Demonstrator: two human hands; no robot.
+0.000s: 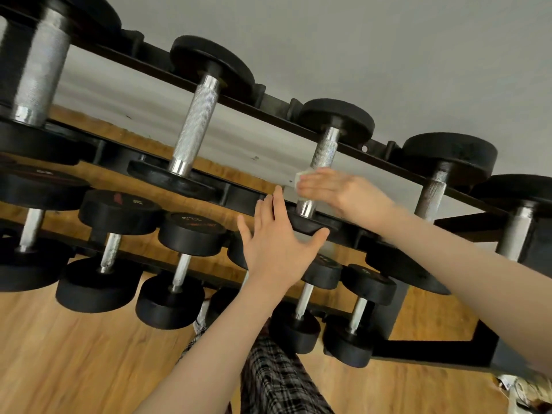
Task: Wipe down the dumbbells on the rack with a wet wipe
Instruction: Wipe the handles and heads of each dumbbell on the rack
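A black dumbbell rack [257, 104] carries two rows of black dumbbells with knurled metal handles. My right hand [331, 189] is wrapped around the handle of one upper-row dumbbell [336, 121], pressing a white wet wipe [301, 178] against the metal; the hand is blurred. My left hand [274, 243] is spread flat with fingers apart against the near black head of that same dumbbell and holds nothing. Most of the wipe is hidden under my right fingers.
More upper-row dumbbells flank it, one at the left [197, 121] and one at the right [436, 180]. Smaller dumbbells [182, 270] fill the lower row. A wooden floor [74, 354], plaid trouser legs [277, 380] and a pale wall [388, 55] surround the rack.
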